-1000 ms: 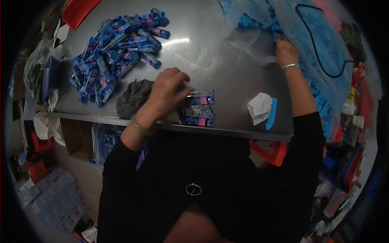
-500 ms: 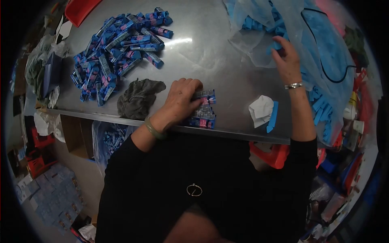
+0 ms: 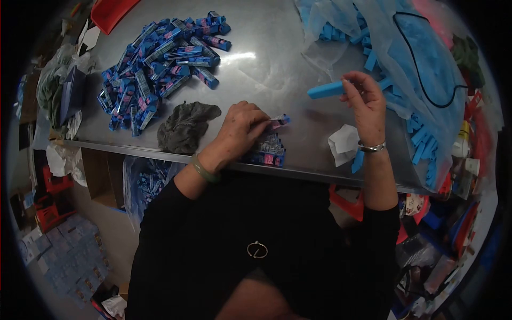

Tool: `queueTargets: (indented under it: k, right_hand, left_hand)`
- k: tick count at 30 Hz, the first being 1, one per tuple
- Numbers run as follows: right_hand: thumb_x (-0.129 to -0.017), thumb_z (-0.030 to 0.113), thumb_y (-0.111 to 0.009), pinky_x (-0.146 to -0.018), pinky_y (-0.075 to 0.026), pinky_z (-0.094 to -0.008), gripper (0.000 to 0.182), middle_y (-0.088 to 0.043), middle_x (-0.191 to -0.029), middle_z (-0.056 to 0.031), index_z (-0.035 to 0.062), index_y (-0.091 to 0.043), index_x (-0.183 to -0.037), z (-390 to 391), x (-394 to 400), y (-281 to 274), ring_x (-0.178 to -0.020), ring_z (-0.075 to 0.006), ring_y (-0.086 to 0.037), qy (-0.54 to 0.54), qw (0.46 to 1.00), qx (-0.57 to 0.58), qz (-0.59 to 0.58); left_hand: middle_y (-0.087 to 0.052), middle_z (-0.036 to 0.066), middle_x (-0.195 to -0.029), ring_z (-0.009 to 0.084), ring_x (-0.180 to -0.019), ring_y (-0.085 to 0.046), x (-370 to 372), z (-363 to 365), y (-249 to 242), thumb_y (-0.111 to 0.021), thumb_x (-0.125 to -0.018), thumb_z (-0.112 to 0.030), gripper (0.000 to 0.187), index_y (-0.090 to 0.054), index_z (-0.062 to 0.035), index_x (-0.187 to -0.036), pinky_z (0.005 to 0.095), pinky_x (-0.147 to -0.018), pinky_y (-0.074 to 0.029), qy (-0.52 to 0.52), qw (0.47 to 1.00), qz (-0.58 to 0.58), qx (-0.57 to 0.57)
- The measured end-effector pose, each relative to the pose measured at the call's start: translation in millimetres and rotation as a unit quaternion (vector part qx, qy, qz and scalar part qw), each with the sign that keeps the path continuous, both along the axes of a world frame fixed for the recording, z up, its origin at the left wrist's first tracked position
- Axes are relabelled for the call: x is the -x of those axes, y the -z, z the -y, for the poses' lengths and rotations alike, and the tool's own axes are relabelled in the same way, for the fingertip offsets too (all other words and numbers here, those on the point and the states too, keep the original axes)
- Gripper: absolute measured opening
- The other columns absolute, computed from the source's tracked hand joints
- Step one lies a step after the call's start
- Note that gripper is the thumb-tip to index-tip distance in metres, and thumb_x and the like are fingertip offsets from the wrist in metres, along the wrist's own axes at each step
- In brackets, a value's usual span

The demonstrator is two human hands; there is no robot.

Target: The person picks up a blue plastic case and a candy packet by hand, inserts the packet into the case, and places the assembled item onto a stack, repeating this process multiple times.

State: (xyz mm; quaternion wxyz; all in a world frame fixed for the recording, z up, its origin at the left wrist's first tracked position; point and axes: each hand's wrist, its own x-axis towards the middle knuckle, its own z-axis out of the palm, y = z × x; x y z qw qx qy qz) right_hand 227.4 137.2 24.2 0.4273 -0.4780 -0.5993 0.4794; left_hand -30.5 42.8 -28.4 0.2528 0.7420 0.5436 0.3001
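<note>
My left hand [image 3: 239,130] is closed near the table's front edge, its thumb and fingers pinching a printed blue-and-pink wrapper [image 3: 279,122]. That wrapper's free end sticks out to the right, slightly raised. Under it, a stack of similar flat wrappers [image 3: 271,153] lies at the edge, partly covered by the hand. Held by one end between thumb and fingers, a plain light-blue bar [image 3: 326,90] points left from my right hand [image 3: 367,104], above the table. Near that wrist are a crumpled white paper [image 3: 342,145] and another blue piece [image 3: 358,161], partly hidden by the wrist.
A heap of wrapped blue bars [image 3: 160,61] covers the metal table's [image 3: 261,74] left part. Beside my left hand lies a grey cloth [image 3: 186,127]. A clear plastic bag [image 3: 397,50] of light-blue bars fills the right side. A red tray [image 3: 109,15] sits at the far left.
My right hand has come down and toward me from the bag, and the blue bar now shows in full. My left hand has raised the top wrapper's end off the stack.
</note>
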Motion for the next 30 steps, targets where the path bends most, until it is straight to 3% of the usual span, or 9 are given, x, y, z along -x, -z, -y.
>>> queueTargets:
  k: [3,5,10,18,21,23,28,30]
  right_hand:
    - [-0.092,0.013,-0.06,-0.063,-0.044,-0.0186,0.023,-0.065,-0.095,-0.0028,0.0034,-0.061,-0.114,5,7,-7,-0.075,-0.0074,-0.06,-0.011,0.999,0.005,-0.036]
    - [-0.093,0.015,-0.06,-0.066,-0.044,-0.0199,0.024,-0.064,-0.094,-0.0031,0.0028,-0.06,-0.113,7,10,-12,-0.076,-0.0079,-0.06,-0.038,0.996,0.03,-0.077]
    - [-0.094,0.018,-0.058,-0.069,-0.044,-0.0208,0.027,-0.062,-0.092,-0.003,0.0017,-0.059,-0.115,8,15,-20,-0.078,-0.0082,-0.059,-0.101,0.981,0.088,-0.138]
    - [-0.092,0.014,-0.059,-0.072,-0.044,-0.0211,0.026,-0.061,-0.094,-0.0008,0.0035,-0.059,-0.116,9,21,-29,-0.083,-0.0072,-0.057,-0.172,0.981,0.086,-0.032]
    - [-0.09,0.01,-0.061,-0.076,-0.045,-0.0217,0.028,-0.06,-0.098,-0.0008,0.0033,-0.058,-0.116,17,32,-29,-0.086,-0.007,-0.055,-0.145,0.987,0.032,-0.064]
    - [-0.088,0.008,-0.063,-0.078,-0.045,-0.0221,0.028,-0.06,-0.1,-0.0005,0.0031,-0.057,-0.116,19,35,-29,-0.089,-0.0073,-0.054,-0.149,0.987,0.025,-0.051]
    - [-0.086,0.008,-0.065,-0.08,-0.045,-0.0239,0.029,-0.06,-0.1,-0.0014,0.0026,-0.057,-0.113,27,43,-16,-0.094,-0.0085,-0.052,-0.196,0.978,0.042,-0.058]
    - [-0.082,0.012,-0.07,-0.079,-0.045,-0.0266,0.033,-0.062,-0.1,-0.0056,0.0028,-0.058,-0.111,31,45,-10,-0.097,-0.0125,-0.054,-0.213,0.975,-0.037,0.043]
  left_hand:
    - [-0.063,0.009,-0.081,0.026,-0.08,-0.056,3,1,-15,-0.067,-0.08,-0.006,0.006,-0.069,-0.004,-0.086,0.0356,-0.076,-0.045,-0.01,0.998,0.048,0.041]
    - [-0.064,0.008,-0.084,0.0214,-0.08,-0.058,6,2,-16,-0.066,-0.083,-0.006,0.007,-0.069,-0.0016,-0.089,0.0321,-0.074,-0.046,-0.013,0.98,0.178,0.088]
    - [-0.064,0.006,-0.086,0.0151,-0.081,-0.059,8,4,-28,-0.063,-0.087,-0.005,0.008,-0.068,-0.0004,-0.092,0.0271,-0.073,-0.047,0.001,0.951,0.262,0.164]
    - [-0.064,0.004,-0.087,0.0114,-0.081,-0.059,8,5,-28,-0.063,-0.088,-0.006,0.01,-0.068,0.0003,-0.095,0.0254,-0.073,-0.047,0.041,0.936,0.306,0.171]
    - [-0.065,0.002,-0.088,0.0092,-0.079,-0.058,7,7,-34,-0.062,-0.09,-0.008,0.012,-0.068,0.0,-0.097,0.0235,-0.072,-0.047,0.032,0.912,0.331,0.241]
    - [-0.067,0.002,-0.09,0.0081,-0.081,-0.06,2,8,-34,-0.061,-0.092,-0.011,0.016,-0.067,-0.0004,-0.102,0.0221,-0.076,-0.048,0.001,0.862,0.397,0.316]
    - [-0.068,0.005,-0.093,0.0093,-0.087,-0.063,-8,7,-31,-0.064,-0.091,-0.014,0.021,-0.065,-0.0009,-0.108,0.0229,-0.081,-0.05,0.003,0.806,0.497,0.32]
    - [-0.068,0.005,-0.093,0.01,-0.089,-0.063,-9,7,-31,-0.065,-0.09,-0.014,0.023,-0.064,-0.0008,-0.108,0.0236,-0.082,-0.05,0.003,0.783,0.526,0.332]
